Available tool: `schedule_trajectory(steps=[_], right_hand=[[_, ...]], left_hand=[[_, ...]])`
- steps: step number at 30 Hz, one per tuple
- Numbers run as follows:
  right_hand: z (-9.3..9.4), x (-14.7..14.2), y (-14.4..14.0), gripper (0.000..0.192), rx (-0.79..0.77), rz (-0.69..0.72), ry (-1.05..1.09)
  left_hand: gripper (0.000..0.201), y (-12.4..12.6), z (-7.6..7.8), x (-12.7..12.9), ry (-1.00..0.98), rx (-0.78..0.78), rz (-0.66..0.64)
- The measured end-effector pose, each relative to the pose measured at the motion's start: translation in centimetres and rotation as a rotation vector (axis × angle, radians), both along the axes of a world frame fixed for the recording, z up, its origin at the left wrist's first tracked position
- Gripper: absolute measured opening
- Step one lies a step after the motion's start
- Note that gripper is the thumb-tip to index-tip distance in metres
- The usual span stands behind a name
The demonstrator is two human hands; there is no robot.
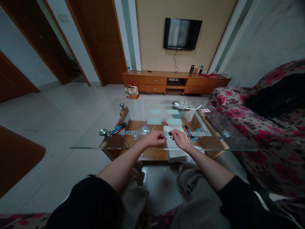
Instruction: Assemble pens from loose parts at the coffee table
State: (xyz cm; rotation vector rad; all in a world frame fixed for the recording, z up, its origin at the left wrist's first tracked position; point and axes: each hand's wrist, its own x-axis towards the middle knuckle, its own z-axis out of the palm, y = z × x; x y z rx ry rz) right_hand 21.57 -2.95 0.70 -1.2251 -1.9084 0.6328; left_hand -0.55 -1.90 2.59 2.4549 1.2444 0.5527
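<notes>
Pinching a slim dark piece (163, 138) at the worktop's near edge (90, 148), my left hand (155, 139) points it toward my right hand (178, 138), clamped on a fragment (170, 135).

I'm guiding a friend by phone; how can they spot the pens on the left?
Find the clear glass table. At its near left, beside a round silver metal fitting, lies a bundle of mostly blue and black pens. It's left of the left hand, unlike the smaller red, blue and black group of pens beside the right hand.
</notes>
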Motion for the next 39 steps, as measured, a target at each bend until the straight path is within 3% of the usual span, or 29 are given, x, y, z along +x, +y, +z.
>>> schedule_trajectory(steps=[16,25,31,39], right_hand=[[-0.2,0.1,0.1,0.045,0.01,0.003,-0.036],[-1.9,0.9,1.4,0.014,0.091,-0.1,-0.176],[-3.2,1.5,1.5,0.022,-0.005,-0.033,-0.29],[-2.8,1.3,1.3,0.024,-0.033,0.009,-0.349]], left_hand=[[0.023,-0.2,0.2,0.0,0.031,-0.033,0.028],[0.029,0.2,-0.3,-0.4,0.024,-0.013,-0.026],[0.033,0.5,-0.5,-0.5,0.035,-0.027,-0.071],[0.034,0.4,-0.5,-0.5,0.087,-0.02,-0.04]])
